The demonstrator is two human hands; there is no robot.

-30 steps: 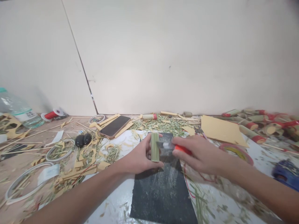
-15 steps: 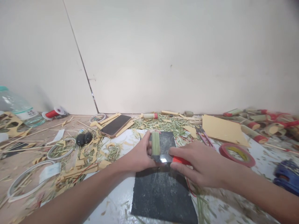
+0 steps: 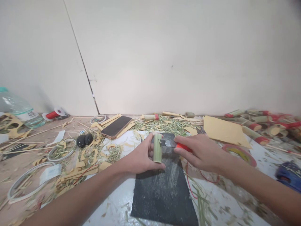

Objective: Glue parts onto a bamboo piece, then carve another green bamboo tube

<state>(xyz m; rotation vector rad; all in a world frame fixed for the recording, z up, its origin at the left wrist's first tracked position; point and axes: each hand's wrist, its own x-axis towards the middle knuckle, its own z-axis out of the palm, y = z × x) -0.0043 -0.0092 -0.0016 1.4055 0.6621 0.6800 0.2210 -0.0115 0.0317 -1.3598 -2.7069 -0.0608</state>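
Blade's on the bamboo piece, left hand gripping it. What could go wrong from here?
1. The knife blade meets the bamboo piece close to the fingers of the left hand; a slip could cut them.
2. The piece stands tilted on the black mat, steadied only by that hand, so it may skid or tip when the right hand pushes.

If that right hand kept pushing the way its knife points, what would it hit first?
Most likely the green bamboo piece that the left hand holds upright; the right hand's knife already seems to reach it.
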